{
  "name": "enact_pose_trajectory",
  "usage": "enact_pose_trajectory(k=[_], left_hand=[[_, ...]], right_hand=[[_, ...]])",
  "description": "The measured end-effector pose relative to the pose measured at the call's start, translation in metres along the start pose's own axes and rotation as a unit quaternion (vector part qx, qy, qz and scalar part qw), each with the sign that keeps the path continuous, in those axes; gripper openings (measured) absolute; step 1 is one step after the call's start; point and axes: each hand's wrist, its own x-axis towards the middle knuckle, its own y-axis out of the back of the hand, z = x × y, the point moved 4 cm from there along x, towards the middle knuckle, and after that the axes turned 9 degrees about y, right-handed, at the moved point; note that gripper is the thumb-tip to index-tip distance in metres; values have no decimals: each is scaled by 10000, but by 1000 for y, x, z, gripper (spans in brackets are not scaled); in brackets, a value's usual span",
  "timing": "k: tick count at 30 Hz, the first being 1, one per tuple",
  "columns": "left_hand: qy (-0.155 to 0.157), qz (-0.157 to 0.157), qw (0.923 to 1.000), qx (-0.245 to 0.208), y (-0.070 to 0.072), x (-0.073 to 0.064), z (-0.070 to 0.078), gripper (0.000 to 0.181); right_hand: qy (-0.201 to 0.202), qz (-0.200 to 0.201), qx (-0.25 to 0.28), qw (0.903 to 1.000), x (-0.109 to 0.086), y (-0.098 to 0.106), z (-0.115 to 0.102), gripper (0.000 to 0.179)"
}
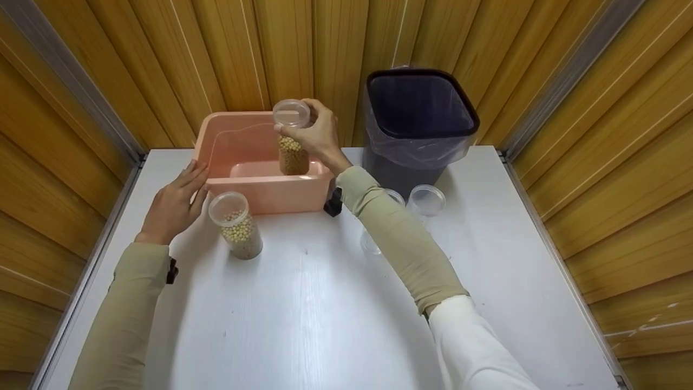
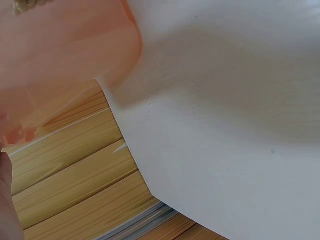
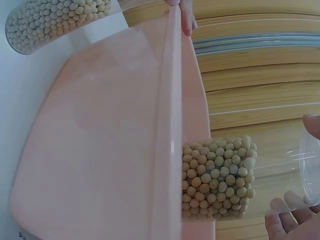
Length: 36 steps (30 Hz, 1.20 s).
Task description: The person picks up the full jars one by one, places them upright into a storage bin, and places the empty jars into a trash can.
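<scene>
My right hand (image 1: 319, 132) grips a clear plastic jar (image 1: 294, 154) around its upper part, near the round top. Pale round beans (image 3: 220, 177) fill its lower part. The jar is upright over the inside of a pink plastic basin (image 1: 270, 194), its bottom hidden behind the front rim in the right wrist view. My left hand (image 1: 173, 206) rests with extended fingers on the basin's front left corner. Just right of that hand, a second jar (image 1: 242, 235) of similar beans stands on the table in front of the basin.
A dark bin (image 1: 425, 135) with a clear liner stands right of the basin. Two clear containers, one a jar (image 1: 427, 201), are in front of it, partly hidden by my right forearm. Wood-patterned walls (image 1: 287, 49) enclose the white table (image 1: 303, 314).
</scene>
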Motion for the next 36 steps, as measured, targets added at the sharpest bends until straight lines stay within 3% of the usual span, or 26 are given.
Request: enact_pose_trajectory(k=[8, 17, 31, 36], left_hand=[[-8, 24, 10000, -20, -1, 0, -1, 46], [79, 13, 10000, -36, -1, 0, -1, 45], [70, 39, 10000, 35, -1, -1, 1, 45], [41, 44, 10000, 10, -1, -1, 0, 46]], right_hand=[[-148, 114, -314, 9993, -8, -6, 21, 71], [-82, -46, -354, 9993, -14, -11, 38, 72], [-350, -122, -386, 9986, -20, -16, 48, 78], [-385, -123, -674, 9969, -19, -16, 50, 78]])
